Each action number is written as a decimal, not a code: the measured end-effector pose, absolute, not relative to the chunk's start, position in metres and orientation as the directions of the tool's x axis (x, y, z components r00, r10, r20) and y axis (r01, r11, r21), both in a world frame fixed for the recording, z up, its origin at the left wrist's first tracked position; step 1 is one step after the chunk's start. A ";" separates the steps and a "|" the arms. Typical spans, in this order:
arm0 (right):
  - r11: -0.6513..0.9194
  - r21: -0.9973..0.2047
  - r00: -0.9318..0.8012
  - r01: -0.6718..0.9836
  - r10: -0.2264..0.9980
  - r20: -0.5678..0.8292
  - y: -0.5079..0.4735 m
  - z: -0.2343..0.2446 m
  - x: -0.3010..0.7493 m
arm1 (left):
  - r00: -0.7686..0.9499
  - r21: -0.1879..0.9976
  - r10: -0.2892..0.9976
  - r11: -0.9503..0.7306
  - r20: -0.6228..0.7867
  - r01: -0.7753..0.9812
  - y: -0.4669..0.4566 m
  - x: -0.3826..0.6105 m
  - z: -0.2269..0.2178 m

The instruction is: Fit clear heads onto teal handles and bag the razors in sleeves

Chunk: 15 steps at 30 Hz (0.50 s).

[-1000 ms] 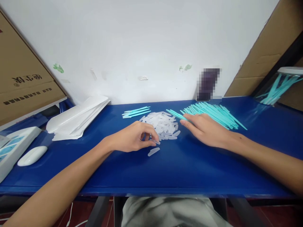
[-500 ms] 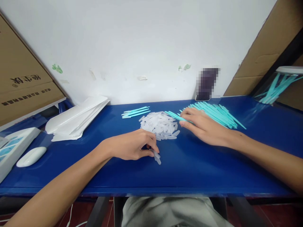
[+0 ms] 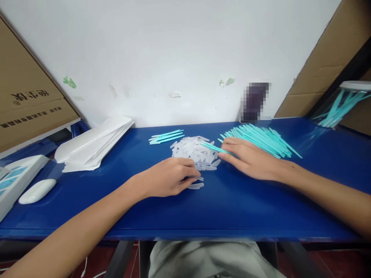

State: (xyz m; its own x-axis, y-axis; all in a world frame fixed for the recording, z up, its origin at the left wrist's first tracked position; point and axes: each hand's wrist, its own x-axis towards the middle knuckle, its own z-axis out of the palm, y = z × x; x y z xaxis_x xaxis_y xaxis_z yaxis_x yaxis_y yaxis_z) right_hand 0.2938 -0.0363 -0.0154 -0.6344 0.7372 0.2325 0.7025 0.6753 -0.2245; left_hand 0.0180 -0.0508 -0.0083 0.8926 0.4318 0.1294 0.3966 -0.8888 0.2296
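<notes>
My left hand (image 3: pixel 174 175) is closed in a pinch at the front edge of a heap of translucent whitish plastic caps (image 3: pixel 199 148). One small cap (image 3: pixel 200 178) shows at its fingertips. Just below, a second translucent piece (image 3: pixel 197 186) is visible; I cannot tell whether it is held or lies on the table. Between thumb and fingers, my right hand (image 3: pixel 246 158) grips slim turquoise sticks (image 3: pixel 213 147), whose tapered ends point left over the heap. Behind that hand spreads a large pile of similar turquoise sticks (image 3: pixel 261 139).
Several turquoise sticks (image 3: pixel 166 136) lie behind the heap on the blue table (image 3: pixel 232 212). White bags (image 3: pixel 92 146), a white oval case (image 3: pixel 37 191) and a white device (image 3: pixel 20 177) are left. A phone (image 3: pixel 255 102) leans on the wall; a clear jar (image 3: pixel 344 104) stands right.
My left hand has moved slightly right and up, and the pieces at its fingertips have turned from slanting downward to nearly level. My right hand has shifted slightly downward with the turquoise sticks.
</notes>
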 end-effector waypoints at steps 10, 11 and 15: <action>0.674 -0.267 -0.644 0.688 0.738 0.202 -0.042 -0.008 0.299 | 0.927 0.052 0.350 -0.937 0.137 0.346 -0.056 0.018 -0.007; 0.674 -0.233 -0.643 0.701 0.739 0.202 -0.042 -0.008 0.298 | 0.925 0.077 0.354 -0.935 0.140 0.347 -0.057 0.018 -0.006; 0.680 -0.174 -0.661 0.712 0.733 0.160 -0.042 -0.006 0.297 | 0.927 0.156 0.350 -0.931 0.136 0.329 -0.056 0.017 -0.005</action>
State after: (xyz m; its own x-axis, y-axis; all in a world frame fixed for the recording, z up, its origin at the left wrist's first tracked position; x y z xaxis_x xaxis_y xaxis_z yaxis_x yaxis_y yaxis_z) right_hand 0.2969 -0.0418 -0.0060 -0.6610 0.7330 0.1604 0.7121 0.6802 -0.1737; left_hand 0.0171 -0.0558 -0.0045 0.9269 0.3498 0.1357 0.3286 -0.9315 0.1561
